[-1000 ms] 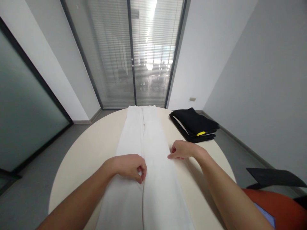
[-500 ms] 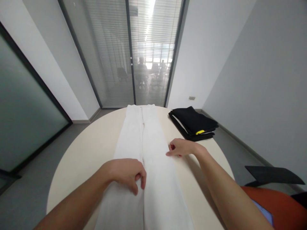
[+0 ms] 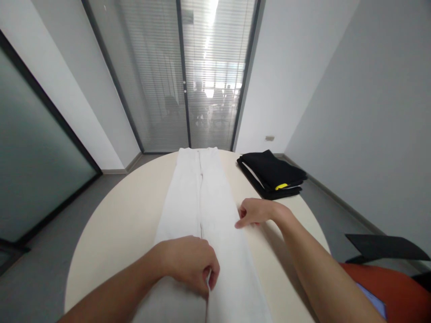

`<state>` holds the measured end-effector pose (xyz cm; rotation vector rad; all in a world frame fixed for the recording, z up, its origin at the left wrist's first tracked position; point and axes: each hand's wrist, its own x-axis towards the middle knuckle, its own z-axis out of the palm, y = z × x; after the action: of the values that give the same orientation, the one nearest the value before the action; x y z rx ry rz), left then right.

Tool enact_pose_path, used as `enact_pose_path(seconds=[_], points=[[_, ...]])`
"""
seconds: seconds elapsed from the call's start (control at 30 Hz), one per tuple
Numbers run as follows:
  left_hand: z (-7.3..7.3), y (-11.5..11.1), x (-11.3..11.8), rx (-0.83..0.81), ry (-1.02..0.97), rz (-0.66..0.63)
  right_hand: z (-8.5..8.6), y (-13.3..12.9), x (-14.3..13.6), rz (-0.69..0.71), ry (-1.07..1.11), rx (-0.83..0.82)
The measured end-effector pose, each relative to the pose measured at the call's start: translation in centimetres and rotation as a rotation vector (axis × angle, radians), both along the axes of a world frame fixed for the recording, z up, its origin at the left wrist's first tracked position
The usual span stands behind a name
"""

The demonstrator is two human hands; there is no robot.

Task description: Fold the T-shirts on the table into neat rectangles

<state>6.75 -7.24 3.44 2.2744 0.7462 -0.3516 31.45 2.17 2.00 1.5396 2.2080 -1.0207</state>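
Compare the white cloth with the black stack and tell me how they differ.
The white cloth is plain, while the black stack shows a bright yellow patch. The white cloth stretches long and flat toward the far edge; the black stack is folded compact and thicker. The left hand pinches the white cloth, while neither hand touches the black stack. Both lie on the table.
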Motion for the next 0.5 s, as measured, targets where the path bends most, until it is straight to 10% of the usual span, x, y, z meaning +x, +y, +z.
enact_pose_path(seconds=[0.3,0.5], points=[[-0.3,0.4,-0.9,-0.184,0.034,-0.023,-0.1,0.3,1.0,-0.011,0.132,-0.132],[0.0,2.4,-2.5,-0.094,-0.050,0.168,0.0,0.0,-0.7,0.053,0.122,0.282]])
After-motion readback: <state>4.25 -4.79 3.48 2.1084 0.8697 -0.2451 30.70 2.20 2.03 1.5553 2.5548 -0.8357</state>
